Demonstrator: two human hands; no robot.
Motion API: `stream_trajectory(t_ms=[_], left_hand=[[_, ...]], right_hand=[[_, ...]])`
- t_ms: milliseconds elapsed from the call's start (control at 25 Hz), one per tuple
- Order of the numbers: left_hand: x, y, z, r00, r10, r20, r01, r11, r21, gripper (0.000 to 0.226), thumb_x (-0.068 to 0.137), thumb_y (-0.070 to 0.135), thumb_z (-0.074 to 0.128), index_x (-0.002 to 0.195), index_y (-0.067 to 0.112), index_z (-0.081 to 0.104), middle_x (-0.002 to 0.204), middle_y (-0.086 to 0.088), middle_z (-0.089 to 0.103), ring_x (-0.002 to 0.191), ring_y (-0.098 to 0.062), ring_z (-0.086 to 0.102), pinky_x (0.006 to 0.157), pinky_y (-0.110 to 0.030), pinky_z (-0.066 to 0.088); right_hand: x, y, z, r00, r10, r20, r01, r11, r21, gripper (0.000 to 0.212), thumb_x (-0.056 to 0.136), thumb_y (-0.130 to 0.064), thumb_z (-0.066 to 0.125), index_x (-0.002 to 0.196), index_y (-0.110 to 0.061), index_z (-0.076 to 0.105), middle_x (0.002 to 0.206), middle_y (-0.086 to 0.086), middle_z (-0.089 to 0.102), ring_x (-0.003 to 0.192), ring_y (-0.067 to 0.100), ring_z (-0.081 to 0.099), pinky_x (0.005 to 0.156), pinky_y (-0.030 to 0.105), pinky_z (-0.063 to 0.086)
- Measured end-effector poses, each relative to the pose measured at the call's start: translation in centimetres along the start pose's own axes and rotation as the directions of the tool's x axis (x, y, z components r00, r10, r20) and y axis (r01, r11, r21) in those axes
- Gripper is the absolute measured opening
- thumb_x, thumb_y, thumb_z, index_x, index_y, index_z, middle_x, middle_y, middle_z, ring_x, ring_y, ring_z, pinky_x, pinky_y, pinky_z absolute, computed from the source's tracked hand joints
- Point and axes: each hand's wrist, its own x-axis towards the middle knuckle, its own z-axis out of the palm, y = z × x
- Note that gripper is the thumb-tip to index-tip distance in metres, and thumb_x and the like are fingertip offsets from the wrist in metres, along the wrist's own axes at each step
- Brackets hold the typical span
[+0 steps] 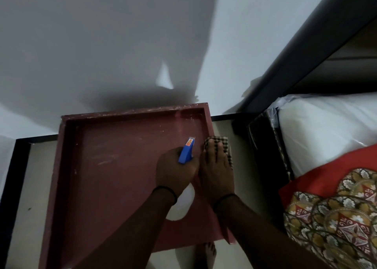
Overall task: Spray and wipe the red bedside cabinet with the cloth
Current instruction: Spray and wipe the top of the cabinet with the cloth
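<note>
The red bedside cabinet (114,166) fills the middle of the head view; its top is recessed inside a raised rim and carries pale smears. My left hand (175,171) grips a spray bottle whose blue head (186,151) points toward the far right corner; the bottle's white body (183,205) shows below my wrist. My right hand (216,166) presses flat on a brown checked cloth (218,141) lying over the cabinet's right rim. The two hands sit side by side, almost touching.
A white wall (102,44) stands right behind the cabinet. On the right is a bed with a dark headboard (306,54), a white pillow (326,130) and a red patterned cover (336,207). Pale floor (26,187) lies left of the cabinet, and a bare foot (208,252) shows below.
</note>
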Motion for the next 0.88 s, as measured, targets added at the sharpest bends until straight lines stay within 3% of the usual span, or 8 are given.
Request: stream_trajectory(t_ms=[120,280,400,520,800,880], left_hand=[[0.3,0.4,0.0,1.0,0.023,-0.008,-0.023,1.0,-0.006,0.036,0.089,0.007,0.065,0.061,0.02,0.046,0.054,0.002,0.041,0.05,-0.012,0.037,0.05,-0.016,0.037],[0.1,0.0,0.2,1.0,0.008,-0.03,-0.01,0.998,-0.064,0.035,0.089,0.008,0.066,0.062,0.02,0.047,0.054,0.002,0.042,0.05,-0.013,0.038,0.052,-0.02,0.038],[-0.2,-0.4,0.1,1.0,0.008,-0.029,-0.011,0.997,-0.078,0.037,0.089,0.005,0.066,0.061,0.019,0.046,0.054,0.001,0.041,0.051,-0.018,0.04,0.055,-0.031,0.041],[-0.3,-0.7,-0.3,0.999,0.02,-0.037,-0.023,0.997,-0.071,0.037,0.088,0.007,0.067,0.06,0.019,0.045,0.053,-0.001,0.041,0.052,-0.021,0.04,0.055,-0.039,0.043],[0.5,-1.0,-0.5,0.998,0.02,-0.052,-0.022,0.999,-0.049,0.038,0.088,0.007,0.067,0.061,0.02,0.045,0.054,0.002,0.041,0.05,-0.012,0.037,0.052,-0.018,0.036],[0.4,-1.1,-0.7,0.999,0.004,-0.047,-0.007,0.998,-0.062,0.037,0.088,0.008,0.067,0.061,0.019,0.046,0.054,0.002,0.041,0.05,-0.013,0.038,0.052,-0.017,0.036]], right_hand=[[4.0,-0.8,-0.6,0.998,0.05,-0.032,-0.05,0.999,-0.003,0.052,0.095,-0.016,0.047,0.142,0.006,0.045,0.151,0.023,0.04,0.136,0.045,0.041,0.105,0.051,0.045],[8.4,-1.6,-1.0,0.995,0.098,-0.011,-0.098,0.995,0.017,0.056,0.101,-0.018,0.018,0.152,0.004,0.026,0.16,0.02,0.023,0.146,0.042,0.023,0.117,0.048,0.026],[4.3,-0.8,-0.6,0.999,0.031,-0.025,-0.031,1.0,0.005,0.058,0.101,-0.015,0.041,0.153,0.002,0.023,0.162,0.018,0.018,0.149,0.04,0.018,0.118,0.048,0.024],[1.7,-0.2,-0.2,0.999,0.019,0.032,-0.018,1.0,-0.024,0.06,0.098,-0.016,0.041,0.153,0.001,0.025,0.161,0.018,0.021,0.148,0.041,0.019,0.117,0.048,0.025],[9.1,-1.3,-1.8,0.999,0.025,-0.026,-0.026,0.999,-0.034,0.057,0.102,-0.008,0.037,0.155,0.0,0.017,0.164,0.017,0.008,0.15,0.041,0.009,0.119,0.049,0.019],[6.0,-0.7,-1.5,0.996,0.017,-0.09,-0.021,0.999,-0.044,0.06,0.096,-0.008,0.051,0.151,0.002,0.03,0.161,0.018,0.023,0.147,0.042,0.023,0.115,0.05,0.029]])
